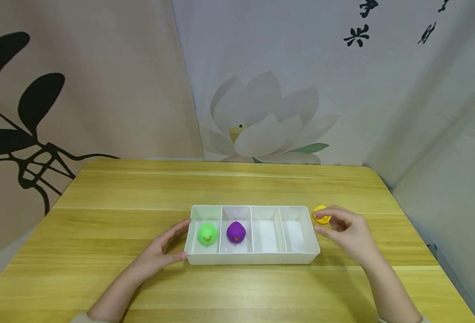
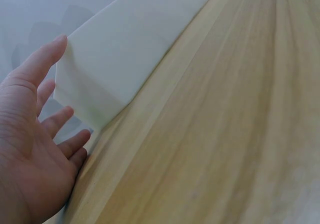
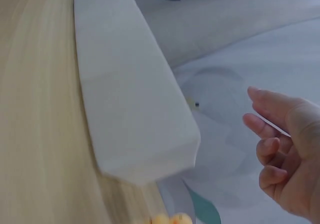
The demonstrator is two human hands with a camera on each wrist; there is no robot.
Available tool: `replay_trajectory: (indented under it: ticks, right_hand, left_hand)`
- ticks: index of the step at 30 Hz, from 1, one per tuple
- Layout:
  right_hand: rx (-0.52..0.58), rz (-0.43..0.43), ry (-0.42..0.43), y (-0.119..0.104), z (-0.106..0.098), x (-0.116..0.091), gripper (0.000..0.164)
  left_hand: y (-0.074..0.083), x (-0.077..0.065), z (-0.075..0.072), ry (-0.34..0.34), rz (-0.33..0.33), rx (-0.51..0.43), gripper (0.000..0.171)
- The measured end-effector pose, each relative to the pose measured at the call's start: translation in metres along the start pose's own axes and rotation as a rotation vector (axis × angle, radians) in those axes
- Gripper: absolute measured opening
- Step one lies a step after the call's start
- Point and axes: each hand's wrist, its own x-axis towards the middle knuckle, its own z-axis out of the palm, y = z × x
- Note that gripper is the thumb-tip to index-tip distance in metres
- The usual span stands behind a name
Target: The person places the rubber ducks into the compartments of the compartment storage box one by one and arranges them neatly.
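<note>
A white box point(image 1: 253, 259) with several compartments sits on the wooden table. Its leftmost compartment holds a green toy duck point(image 1: 207, 233); a purple toy duck point(image 1: 236, 232) lies in the one beside it. My left hand point(image 1: 158, 251) is at the box's left end, thumb and fingertips against it, fingers extended and spread. Off the box's right end, my right hand point(image 1: 348, 229) hovers with loosely bent fingers and nothing between them. A small yellow toy point(image 1: 323, 220) is just past its fingertips, partly covered by them; in the right wrist view the yellow toy point(image 3: 172, 219) peeks in at the bottom.
The two right compartments of the box show bare white floors point(image 1: 295, 229). Behind the wooden table point(image 1: 140, 188) hang pale cloths with a printed lotus point(image 1: 269, 121) and dark leaves point(image 1: 41, 101). The table's right edge slopes away beyond my right hand.
</note>
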Motion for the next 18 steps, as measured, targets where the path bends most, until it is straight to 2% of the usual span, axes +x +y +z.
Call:
replay_trajectory:
  ticks: [8, 18]
  right_hand:
    - [-0.032, 0.064, 0.035, 0.022, -0.021, -0.013, 0.024]
    - [-0.162, 0.145, 0.042, 0.047, -0.042, -0.019, 0.029]
  left_hand:
    - [0.000, 0.001, 0.001, -0.001, 0.010, -0.014, 0.076]
    - [0.000, 0.001, 0.002, 0.003, 0.022, -0.016, 0.075]
